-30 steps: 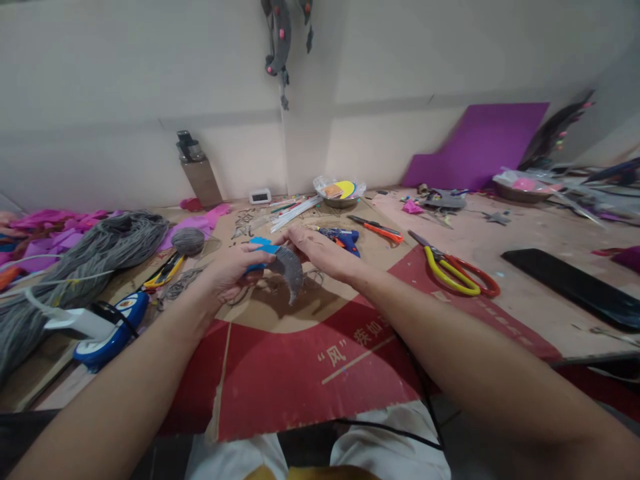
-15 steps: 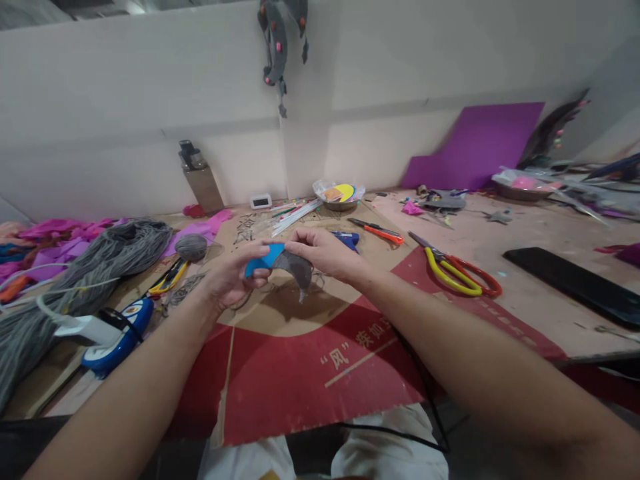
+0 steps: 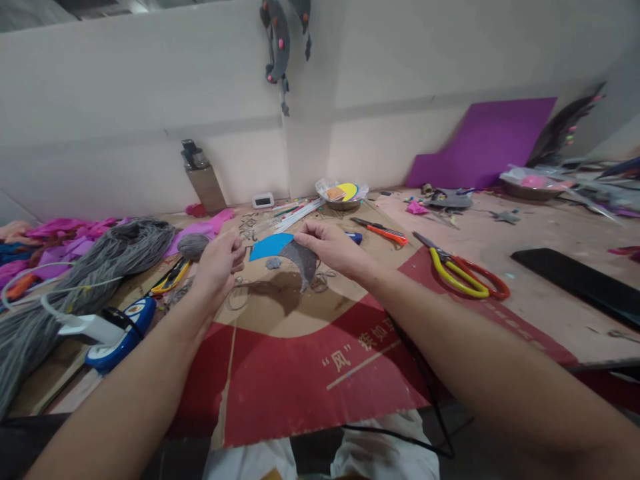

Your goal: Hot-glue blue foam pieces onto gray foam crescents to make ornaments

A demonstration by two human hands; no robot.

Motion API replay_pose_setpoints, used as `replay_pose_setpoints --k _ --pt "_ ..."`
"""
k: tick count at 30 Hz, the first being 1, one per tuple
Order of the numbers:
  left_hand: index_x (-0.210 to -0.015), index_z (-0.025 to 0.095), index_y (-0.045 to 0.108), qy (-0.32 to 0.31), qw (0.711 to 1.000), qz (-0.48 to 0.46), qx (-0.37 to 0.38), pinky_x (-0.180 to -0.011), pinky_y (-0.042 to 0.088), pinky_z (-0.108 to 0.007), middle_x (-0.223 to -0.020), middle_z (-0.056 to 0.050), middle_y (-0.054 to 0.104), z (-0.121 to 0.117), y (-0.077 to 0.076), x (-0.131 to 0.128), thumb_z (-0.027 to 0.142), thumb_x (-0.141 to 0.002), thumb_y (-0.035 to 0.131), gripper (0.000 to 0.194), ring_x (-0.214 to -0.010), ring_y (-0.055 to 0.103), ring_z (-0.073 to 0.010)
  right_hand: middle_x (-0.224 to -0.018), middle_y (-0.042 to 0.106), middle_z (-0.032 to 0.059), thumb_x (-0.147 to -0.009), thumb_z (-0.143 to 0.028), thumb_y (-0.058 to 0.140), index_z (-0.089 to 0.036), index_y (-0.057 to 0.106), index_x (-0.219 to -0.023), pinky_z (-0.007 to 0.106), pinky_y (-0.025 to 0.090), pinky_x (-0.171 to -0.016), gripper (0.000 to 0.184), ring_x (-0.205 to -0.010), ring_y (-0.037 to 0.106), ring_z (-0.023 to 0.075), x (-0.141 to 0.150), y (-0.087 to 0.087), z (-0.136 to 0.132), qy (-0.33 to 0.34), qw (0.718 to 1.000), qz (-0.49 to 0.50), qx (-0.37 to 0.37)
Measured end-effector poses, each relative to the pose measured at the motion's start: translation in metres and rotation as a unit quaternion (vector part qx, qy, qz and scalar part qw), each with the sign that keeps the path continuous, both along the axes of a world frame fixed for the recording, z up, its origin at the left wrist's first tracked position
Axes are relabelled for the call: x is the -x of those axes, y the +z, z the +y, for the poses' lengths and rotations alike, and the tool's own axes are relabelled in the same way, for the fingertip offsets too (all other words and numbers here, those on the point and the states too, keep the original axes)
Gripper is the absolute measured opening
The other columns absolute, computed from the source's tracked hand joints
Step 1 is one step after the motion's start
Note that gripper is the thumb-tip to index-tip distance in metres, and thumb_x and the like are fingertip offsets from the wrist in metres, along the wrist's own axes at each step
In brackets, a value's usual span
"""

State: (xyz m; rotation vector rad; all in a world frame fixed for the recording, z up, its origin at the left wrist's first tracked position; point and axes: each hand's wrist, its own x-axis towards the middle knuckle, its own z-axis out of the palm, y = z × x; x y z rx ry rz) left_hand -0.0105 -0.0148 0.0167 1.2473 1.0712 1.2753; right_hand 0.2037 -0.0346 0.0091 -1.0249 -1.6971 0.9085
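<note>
One crescent-shaped piece (image 3: 289, 247), blue at one end and dark grey along the other: in your right hand (image 3: 320, 245), raised over the cardboard sheet (image 3: 310, 387), grey tip pointing down. Right grip: thumb and fingers closed in a pinch on its upper edge, where blue meets grey. Left hand (image 3: 220, 262): just beside the blue end and apart from it, fingers curled inward; whether they pinch something thin, you cannot tell from here. One small grey star (image 3: 273, 264), on the cardboard below the blue part. Loose thin yarn (image 3: 323, 281), in loops near the grey tip. One blue tool (image 3: 355, 237), mostly hidden behind your right hand. One orange-handled cutter (image 3: 383, 231), beyond it. One pair of scissors (image 3: 457, 270), yellow and red handles, to your right, blades slightly apart. One black slab (image 3: 575, 283), farther right. To your left: one ball of grey yarn (image 3: 193, 247), one yellow cutter (image 3: 171, 278), one thick grey hank (image 3: 105, 267), one blue power strip (image 3: 120, 339) with a white plug (image 3: 95, 328). At the back: white sticks (image 3: 303, 215), one bowl (image 3: 343, 205) of packets, one purple board (image 3: 487, 147) leaning on the wall.
</note>
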Motion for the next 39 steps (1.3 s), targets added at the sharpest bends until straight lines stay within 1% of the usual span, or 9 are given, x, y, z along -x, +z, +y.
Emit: replay_pose_setpoints --k 5,11,15,18,22,26,29,34,39 --pt "-0.050 0.019 0.029 0.033 0.998 -0.038 -0.031 -0.036 0.018 -0.020 -0.040 0.006 0.025 0.001 0.010 0.008 0.048 -0.081 0.061 0.053 -0.035 0.021 -0.0055 -0.065 0.044 -0.0042 -0.086 -0.038 0.052 -0.020 0.048 -0.071 0.024 0.032 -0.056 0.024 -0.059 0.039 0.0099 -0.001 -0.002 0.001 -0.006 1.000 0.009 -0.005" --pt "-0.071 0.014 0.059 -0.043 0.993 -0.085 0.063 -0.050 0.044 -0.023 -0.061 -0.003 0.059 -0.003 0.002 -0.006 0.070 -0.071 0.061 0.056 -0.052 0.053 -0.0111 -0.066 0.043 -0.0039 -0.084 -0.038 0.053 -0.021 0.046 -0.070 0.024 0.032 -0.056 0.024 -0.060 0.038 0.0103 0.002 -0.006 0.005 -0.038 0.996 0.072 -0.036" --pt "-0.082 0.012 0.067 -0.121 0.989 -0.070 0.050 -0.064 0.047 -0.025 -0.083 -0.008 0.068 -0.020 -0.008 -0.027 0.048 -0.064 0.079 0.042 -0.070 0.062 -0.0145 -0.065 0.041 -0.0044 -0.085 -0.036 0.052 -0.021 0.046 -0.071 0.025 0.032 -0.057 0.022 -0.059 0.036 0.0103 0.007 -0.009 0.003 -0.040 0.992 0.103 -0.058" --pt "-0.079 0.013 0.069 -0.123 0.989 -0.078 0.037 -0.063 0.045 -0.022 -0.072 -0.003 0.066 -0.026 -0.013 -0.034 0.034 -0.062 0.082 0.030 -0.065 0.058 -0.0108 -0.065 0.042 -0.0043 -0.085 -0.036 0.053 -0.021 0.047 -0.071 0.026 0.033 -0.059 0.022 -0.060 0.038 0.0107 0.013 -0.012 0.000 -0.034 0.993 0.088 -0.072" --pt "-0.071 0.013 0.067 -0.102 0.991 -0.074 0.035 -0.058 0.042 -0.021 -0.062 -0.001 0.062 -0.024 -0.017 -0.032 0.028 -0.063 0.080 0.022 -0.055 0.053 -0.0083 -0.069 0.047 -0.0029 -0.088 -0.037 0.050 -0.020 0.050 -0.073 0.027 0.037 -0.065 0.022 -0.065 0.043 0.0118 0.016 -0.013 -0.003 -0.026 0.996 0.056 -0.066" --pt "-0.063 0.013 0.064 -0.048 0.999 0.000 0.004 -0.055 0.039 -0.022 -0.057 -0.002 0.061 -0.018 -0.021 -0.028 0.032 -0.065 0.077 0.023 -0.052 0.051 -0.0093 -0.093 0.059 0.0041 -0.085 -0.039 0.057 -0.020 0.056 -0.091 0.033 0.040 -0.079 0.020 -0.086 0.051 0.0179 0.016 -0.010 -0.010 -0.125 0.986 -0.006 -0.111" --pt "-0.061 0.014 0.065 0.000 0.991 0.127 -0.049 -0.056 0.040 -0.024 -0.058 -0.004 0.063 -0.020 -0.021 -0.026 0.037 -0.069 0.072 0.026 -0.054 0.054 -0.0126 -0.103 0.060 0.0069 -0.083 -0.038 0.062 -0.021 0.061 -0.091 0.039 0.035 -0.087 0.019 -0.099 0.048 0.0232 0.018 -0.006 -0.018 -0.224 0.951 -0.109 -0.183" --pt "-0.061 0.014 0.068 0.008 0.953 0.289 -0.089 -0.055 0.038 -0.025 -0.060 -0.005 0.067 -0.033 -0.013 -0.029 0.038 -0.074 0.065 0.028 -0.056 0.058 -0.0157 -0.093 0.063 0.0057 -0.082 -0.040 0.067 -0.024 0.067 -0.084 0.040 0.030 -0.083 0.017 -0.099 0.047 0.0256 0.025 -0.009 -0.023 -0.254 0.909 -0.229 -0.237" --pt "-0.060 0.014 0.068 0.023 0.919 0.368 -0.141 -0.052 0.033 -0.025 -0.053 -0.003 0.062 -0.041 -0.009 -0.033 0.044 -0.077 0.061 0.036 -0.054 0.054 -0.0148 -0.088 0.063 0.0041 -0.082 -0.036 0.067 -0.024 0.067 -0.077 0.039 0.026 -0.080 0.013 -0.095 0.047 0.0240 0.027 -0.016 -0.019 -0.251 0.900 -0.262 -0.242"
